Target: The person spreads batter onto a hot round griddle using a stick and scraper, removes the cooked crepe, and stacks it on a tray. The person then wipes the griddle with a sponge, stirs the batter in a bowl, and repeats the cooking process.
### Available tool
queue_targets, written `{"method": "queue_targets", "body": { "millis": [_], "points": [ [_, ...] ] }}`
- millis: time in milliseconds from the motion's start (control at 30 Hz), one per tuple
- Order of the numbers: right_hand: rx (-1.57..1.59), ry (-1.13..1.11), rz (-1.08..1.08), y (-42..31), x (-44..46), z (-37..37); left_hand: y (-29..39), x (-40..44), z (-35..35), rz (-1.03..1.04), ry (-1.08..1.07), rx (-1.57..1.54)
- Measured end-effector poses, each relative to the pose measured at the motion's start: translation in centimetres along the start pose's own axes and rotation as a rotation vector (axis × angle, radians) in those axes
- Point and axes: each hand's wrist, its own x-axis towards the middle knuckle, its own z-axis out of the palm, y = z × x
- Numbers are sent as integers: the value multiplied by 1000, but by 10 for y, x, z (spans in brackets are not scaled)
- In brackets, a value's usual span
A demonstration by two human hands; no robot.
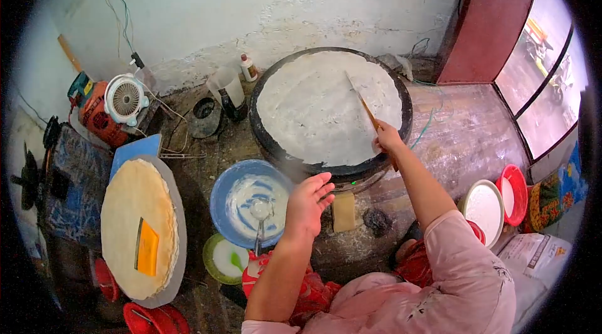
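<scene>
My right hand [387,138] is closed around the handle of a long, thin wooden spatula [365,106]. The spatula's pale blade lies across white batter [313,108], which covers most of a large round black griddle [258,126]. My left hand [308,202] hangs empty, fingers apart, in front of the griddle's near edge. Close to its left is a blue basin [221,191] smeared with batter, where a metal ladle [259,212] rests. Just below, partly under the basin, a green bowl [213,268] contains white liquid and a green spoon [236,261].
Left: a stack of thin flatbreads [128,208] with an orange-yellow flat piece [148,248] on top. Behind stand a fan blower [127,99], an orange gas cylinder [100,117], a clear jug [227,86] and a bottle [248,68]. Right: a white-filled bucket [484,205], red basin [514,193] and sacks [533,259].
</scene>
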Motion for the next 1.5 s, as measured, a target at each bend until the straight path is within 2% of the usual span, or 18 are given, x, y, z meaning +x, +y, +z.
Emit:
{"method": "queue_targets", "body": {
  "millis": [33, 67, 133, 333, 400, 433, 500, 600, 733, 800, 867, 933, 1000, 1167, 1300, 1333, 1400, 1500],
  "points": [
    [-240, 184, -192, -3, 1, 8, 0, 0, 0, -1, 1, 0],
    [-240, 184, -191, 0, -3, 10, 0, 0, -1, -2, -2, 0],
    [-622, 139, -117, -9, -23, 14, 1, -2, 1, -4, -6, 0],
    [-184, 59, -346, 12, -59, -8, 2, -4, 1, -34, 5, 4],
    [564, -354, 228, 2, -81, -43, 0, -5, 2, -41, 5, 10],
    [562, -346, 223, 11, -79, -50, 0, -5, 4, -39, -5, 9],
    [384, 76, 167, 34, -79, -55, -2, -8, 4, -42, -12, 14],
    [443, -63, 43, 15, -105, -53, -5, -9, 4, -18, -41, 23],
    [535, -187, 78, 13, -83, -51, -12, -7, 4, -35, -54, 44],
    [641, -152, 105, -13, -87, -45, -13, -7, 3, -46, -46, 42],
    [913, -88, 230, -46, -106, -43, -15, -6, 2, -48, -46, 39],
    [926, -107, 254, -19, -90, -36, -12, -5, 1, -42, -47, 32],
    [638, -176, 245, 13, -65, -30, -9, -6, 2, -49, -23, 25],
    [513, -87, 230, 18, -42, -23, -7, -6, 2, -35, -38, 37],
    [-360, 225, -153, 26, -8, -4, -9, -6, 1, -50, -48, 6],
    [-360, 222, -149, 25, -7, -2, -10, -5, 1, -53, -46, 7],
    [-620, 157, -57, 10, -13, 3, -10, -4, 1, -52, -52, 8],
    [-477, 181, -167, 6, -41, -1, -8, -6, 3, -40, -48, 52]
  ]
}}
